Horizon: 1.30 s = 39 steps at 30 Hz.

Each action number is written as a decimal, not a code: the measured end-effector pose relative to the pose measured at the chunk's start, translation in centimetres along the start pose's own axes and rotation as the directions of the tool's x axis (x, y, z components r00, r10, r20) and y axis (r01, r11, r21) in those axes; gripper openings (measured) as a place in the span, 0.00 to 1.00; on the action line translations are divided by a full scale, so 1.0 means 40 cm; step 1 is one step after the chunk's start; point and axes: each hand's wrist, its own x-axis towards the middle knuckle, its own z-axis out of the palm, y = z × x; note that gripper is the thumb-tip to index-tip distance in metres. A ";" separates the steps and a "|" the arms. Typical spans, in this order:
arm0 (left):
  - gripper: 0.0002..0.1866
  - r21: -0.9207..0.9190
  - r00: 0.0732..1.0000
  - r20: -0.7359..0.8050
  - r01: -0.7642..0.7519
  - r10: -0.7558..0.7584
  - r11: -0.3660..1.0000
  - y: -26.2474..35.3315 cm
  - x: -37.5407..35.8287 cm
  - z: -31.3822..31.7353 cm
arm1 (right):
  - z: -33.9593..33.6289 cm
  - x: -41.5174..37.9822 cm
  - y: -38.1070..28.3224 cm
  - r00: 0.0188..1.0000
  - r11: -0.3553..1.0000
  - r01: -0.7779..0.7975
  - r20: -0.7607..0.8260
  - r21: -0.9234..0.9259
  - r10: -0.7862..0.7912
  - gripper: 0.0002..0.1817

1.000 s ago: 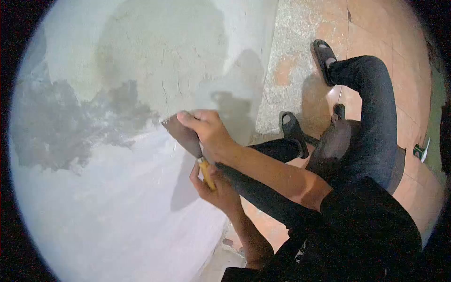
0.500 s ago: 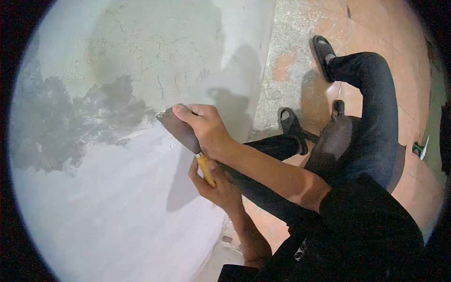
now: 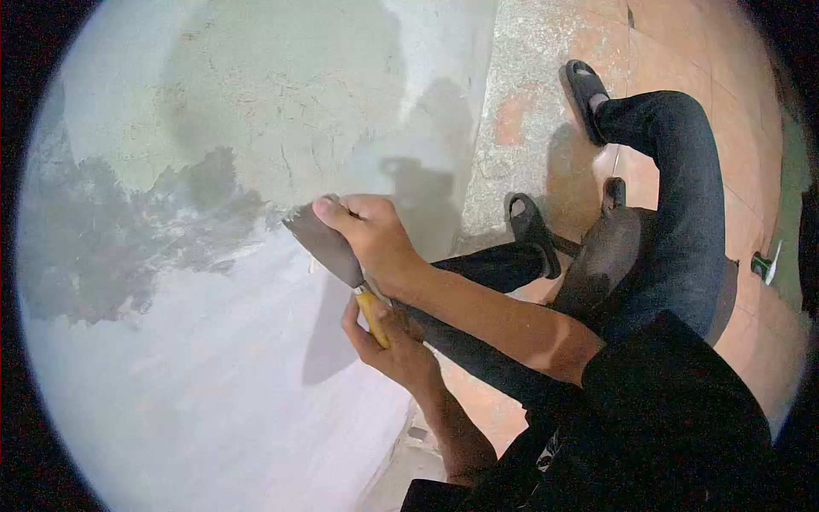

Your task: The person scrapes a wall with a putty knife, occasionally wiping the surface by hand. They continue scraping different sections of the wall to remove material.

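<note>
Scraper [image 3: 341,262]: it is between my two hands, just in front of the wall [image 3: 230,401], tilted, with its wide edge toward the grey patch [image 3: 94,243]. I cannot tell if this edge touches the wall.
Left hand [image 3: 405,350]: closed around the yellow handle [image 3: 373,320], a narrow grip.
Right hand [image 3: 380,243]: pinching the blade [image 3: 328,246] near its wide end, with the thumb on the face; the other fingers are partly hidden.
Weight: I judge it is light, so one hand could carry it.
Stiffness: the blade looks thin and flat, so it probably bends a little under a push; the handle seems hard.
Slip: the face may be slippery if the smears on it are wet, I think.
Best hold: the handle, close to the metal collar [image 3: 360,289]; on the blade, the flat face, with the skin away from the edge and corners.
Beside: a dark slipper [image 3: 531,229] on the floor.
</note>
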 end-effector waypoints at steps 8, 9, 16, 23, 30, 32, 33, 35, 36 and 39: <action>0.16 -0.019 1.000 0.007 0.002 -0.002 1.000 0.018 0.027 0.008 | 0.017 0.029 0.008 0.999 0.990 -0.050 0.024 0.132 0.047 0.19; 0.16 -0.043 1.000 0.006 0.022 -0.022 0.999 0.014 0.026 0.009 | 0.014 0.026 0.010 0.998 0.994 -0.047 -0.026 0.099 0.050 0.19; 0.20 -0.017 0.999 -0.015 0.030 -0.030 0.999 -0.039 0.000 0.010 | -0.048 0.002 0.041 0.992 0.991 -0.116 0.043 -0.060 0.119 0.19; 0.24 0.063 0.996 -0.005 0.090 -0.090 0.994 -0.063 -0.022 -0.019 | -0.095 -0.014 0.127 0.894 0.884 -0.427 0.235 0.192 0.381 0.18; 0.21 0.057 1.000 0.020 -0.024 0.022 0.998 -0.050 0.003 0.011 | -0.078 0.011 0.063 0.935 0.927 -0.338 0.170 0.163 0.311 0.17; 0.21 0.064 0.997 0.052 0.045 -0.049 0.997 -0.025 0.007 0.006 | -0.083 0.007 0.054 0.925 0.926 -0.354 0.196 0.132 0.326 0.18; 0.21 0.074 0.992 0.070 0.104 -0.109 0.992 -0.005 0.008 0.011 | -0.084 -0.002 0.058 0.920 0.919 -0.369 0.196 0.139 0.340 0.18; 0.21 0.163 0.991 0.064 -0.126 0.117 0.979 -0.066 0.007 0.007 | -0.074 -0.004 0.046 0.944 0.927 -0.299 0.213 0.227 0.252 0.19; 0.20 0.081 0.996 0.042 -0.076 0.072 0.994 -0.071 -0.001 0.001 | -0.061 -0.007 0.056 0.946 0.927 -0.319 0.120 0.198 0.300 0.19; 0.20 0.022 0.998 0.066 -0.007 0.006 1.000 -0.027 0.005 0.030 | -0.066 0.027 0.053 0.966 0.975 -0.193 0.193 0.106 0.170 0.20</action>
